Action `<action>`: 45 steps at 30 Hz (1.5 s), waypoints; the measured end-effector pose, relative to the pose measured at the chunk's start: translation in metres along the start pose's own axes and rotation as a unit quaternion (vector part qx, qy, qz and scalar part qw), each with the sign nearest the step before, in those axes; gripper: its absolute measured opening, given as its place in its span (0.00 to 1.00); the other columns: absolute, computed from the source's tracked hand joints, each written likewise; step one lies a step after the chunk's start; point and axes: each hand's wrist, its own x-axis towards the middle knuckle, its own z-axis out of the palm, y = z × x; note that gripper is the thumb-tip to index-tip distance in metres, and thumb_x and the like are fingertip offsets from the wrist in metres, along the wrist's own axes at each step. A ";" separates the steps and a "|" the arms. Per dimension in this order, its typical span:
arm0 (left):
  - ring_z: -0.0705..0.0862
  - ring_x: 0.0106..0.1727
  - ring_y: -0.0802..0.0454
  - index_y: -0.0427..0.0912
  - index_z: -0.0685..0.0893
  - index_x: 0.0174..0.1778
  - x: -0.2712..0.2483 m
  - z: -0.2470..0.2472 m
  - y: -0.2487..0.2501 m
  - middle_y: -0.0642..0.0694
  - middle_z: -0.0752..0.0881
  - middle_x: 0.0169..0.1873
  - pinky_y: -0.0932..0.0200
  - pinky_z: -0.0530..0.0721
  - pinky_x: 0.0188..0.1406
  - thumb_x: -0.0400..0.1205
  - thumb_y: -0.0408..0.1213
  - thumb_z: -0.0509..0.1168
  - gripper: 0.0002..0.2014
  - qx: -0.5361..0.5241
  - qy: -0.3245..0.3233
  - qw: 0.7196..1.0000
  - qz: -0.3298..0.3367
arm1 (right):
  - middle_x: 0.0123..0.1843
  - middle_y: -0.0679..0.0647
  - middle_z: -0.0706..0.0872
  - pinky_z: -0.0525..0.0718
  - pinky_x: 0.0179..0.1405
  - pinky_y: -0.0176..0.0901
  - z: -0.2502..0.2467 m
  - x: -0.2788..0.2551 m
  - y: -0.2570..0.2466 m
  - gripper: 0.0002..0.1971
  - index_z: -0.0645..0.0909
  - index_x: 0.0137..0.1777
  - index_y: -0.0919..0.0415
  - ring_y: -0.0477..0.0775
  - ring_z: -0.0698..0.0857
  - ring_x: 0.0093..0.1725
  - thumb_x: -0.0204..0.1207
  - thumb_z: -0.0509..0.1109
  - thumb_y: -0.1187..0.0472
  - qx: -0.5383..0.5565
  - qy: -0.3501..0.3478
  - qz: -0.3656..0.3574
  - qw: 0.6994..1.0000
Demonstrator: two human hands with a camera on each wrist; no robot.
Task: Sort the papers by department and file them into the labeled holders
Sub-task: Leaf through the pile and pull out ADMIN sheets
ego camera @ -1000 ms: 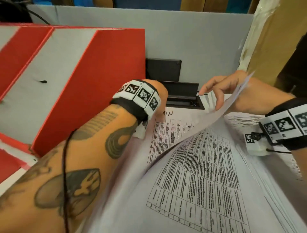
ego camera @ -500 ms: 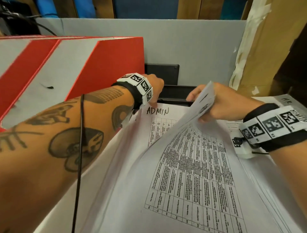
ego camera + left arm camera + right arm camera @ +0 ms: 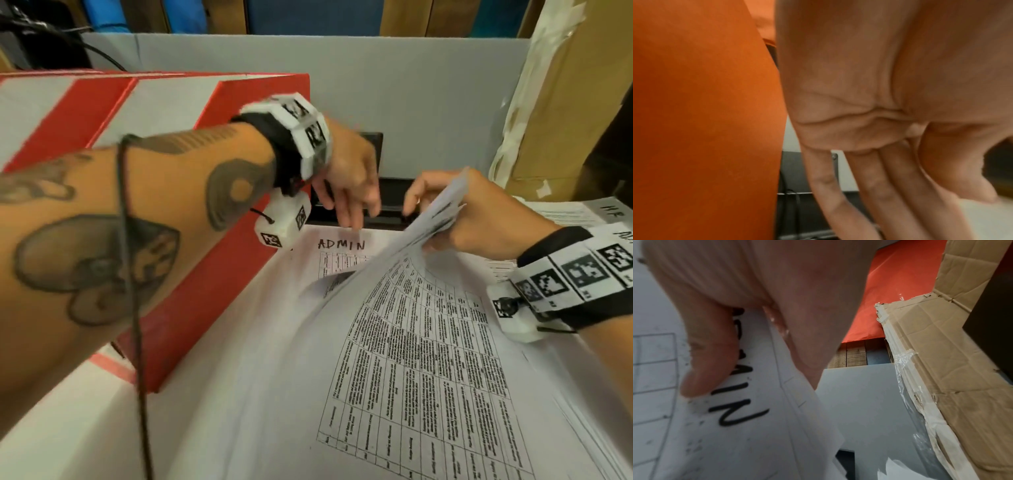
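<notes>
The red holders [image 3: 219,144] stand along the desk's left edge. Beside them, the paper stack [image 3: 411,377] runs lengthwise from the near edge to the back, its ADMIN sheet [image 3: 342,253] exposed at the far end. The right hand [image 3: 479,219] pinches the lifted sheets [image 3: 435,212] by their far corner, thumb underneath, peeling them rightward. The left hand [image 3: 349,178], nearer the holders, hovers just above the ADMIN heading, fingers loosely extended downward, holding nothing.
</notes>
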 end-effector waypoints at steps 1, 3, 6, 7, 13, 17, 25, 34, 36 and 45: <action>0.94 0.50 0.52 0.43 0.90 0.63 0.010 0.006 -0.003 0.49 0.95 0.47 0.50 0.90 0.59 0.88 0.44 0.68 0.12 0.069 0.002 0.997 -0.021 | 0.36 0.30 0.88 0.79 0.38 0.25 0.000 -0.001 0.000 0.28 0.87 0.42 0.37 0.35 0.88 0.38 0.60 0.86 0.76 -0.003 -0.011 -0.002 1.000; 0.93 0.47 0.50 0.46 0.92 0.54 0.031 0.020 -0.011 0.51 0.94 0.44 0.50 0.91 0.54 0.79 0.54 0.76 0.16 0.235 0.008 0.970 -0.065 | 0.33 0.31 0.88 0.78 0.35 0.24 0.000 -0.001 0.000 0.33 0.86 0.33 0.28 0.36 0.87 0.35 0.61 0.85 0.77 -0.010 -0.025 -0.003 1.000; 0.93 0.41 0.47 0.50 0.92 0.47 0.045 0.033 -0.023 0.53 0.94 0.38 0.48 0.93 0.49 0.67 0.64 0.80 0.24 0.329 0.032 0.938 -0.103 | 0.34 0.38 0.90 0.83 0.36 0.33 0.001 0.000 0.004 0.31 0.88 0.31 0.31 0.41 0.88 0.35 0.62 0.86 0.76 0.008 -0.032 -0.008 0.999; 0.93 0.40 0.47 0.48 0.91 0.46 0.044 0.034 -0.024 0.52 0.93 0.38 0.48 0.93 0.48 0.68 0.61 0.81 0.21 0.324 0.050 0.938 -0.113 | 0.35 0.43 0.91 0.87 0.36 0.43 0.001 0.001 0.006 0.26 0.90 0.33 0.36 0.45 0.89 0.36 0.63 0.86 0.75 0.014 -0.032 -0.005 0.999; 0.85 0.43 0.49 0.40 0.87 0.55 0.037 0.033 -0.028 0.46 0.86 0.45 0.60 0.84 0.38 0.85 0.43 0.73 0.10 0.299 0.122 0.943 -0.076 | 0.39 0.54 0.93 0.91 0.45 0.68 0.000 0.001 0.009 0.17 0.92 0.35 0.46 0.58 0.91 0.40 0.65 0.86 0.73 -0.004 -0.047 0.014 0.999; 0.84 0.46 0.47 0.36 0.86 0.65 0.038 0.033 -0.028 0.45 0.87 0.47 0.58 0.81 0.44 0.87 0.41 0.69 0.15 0.277 0.160 0.945 -0.064 | 0.39 0.53 0.93 0.91 0.46 0.66 -0.006 0.000 0.004 0.23 0.91 0.33 0.40 0.57 0.92 0.40 0.64 0.85 0.74 -0.002 -0.041 0.014 0.999; 0.89 0.56 0.48 0.46 0.89 0.64 0.039 0.041 -0.034 0.49 0.90 0.55 0.56 0.87 0.50 0.71 0.60 0.80 0.30 0.201 0.066 0.975 -0.061 | 0.39 0.54 0.94 0.90 0.49 0.69 -0.020 -0.004 -0.003 0.23 0.91 0.34 0.39 0.59 0.93 0.42 0.64 0.86 0.74 -0.011 -0.041 0.017 0.999; 0.87 0.49 0.47 0.42 0.91 0.58 0.041 0.041 -0.029 0.48 0.88 0.47 0.55 0.86 0.47 0.79 0.48 0.79 0.17 0.223 0.146 0.962 -0.060 | 0.36 0.38 0.93 0.86 0.42 0.39 -0.024 -0.007 -0.015 0.30 0.90 0.34 0.32 0.39 0.91 0.39 0.62 0.85 0.77 -0.027 -0.037 0.037 0.998; 0.84 0.45 0.46 0.41 0.89 0.61 0.039 0.038 -0.024 0.45 0.85 0.47 0.54 0.82 0.40 0.82 0.45 0.76 0.16 0.244 0.175 0.952 -0.061 | 0.37 0.38 0.94 0.89 0.46 0.47 -0.026 -0.008 -0.016 0.22 0.92 0.39 0.42 0.38 0.92 0.39 0.63 0.86 0.75 -0.032 -0.018 0.057 0.998; 0.90 0.46 0.48 0.45 0.94 0.52 0.010 0.007 -0.007 0.50 0.92 0.45 0.55 0.88 0.46 0.78 0.50 0.79 0.14 0.254 0.190 0.948 -0.023 | 0.44 0.33 0.93 0.89 0.56 0.51 -0.022 -0.009 -0.018 0.19 0.92 0.47 0.42 0.35 0.91 0.47 0.65 0.87 0.68 -0.060 -0.024 0.084 0.994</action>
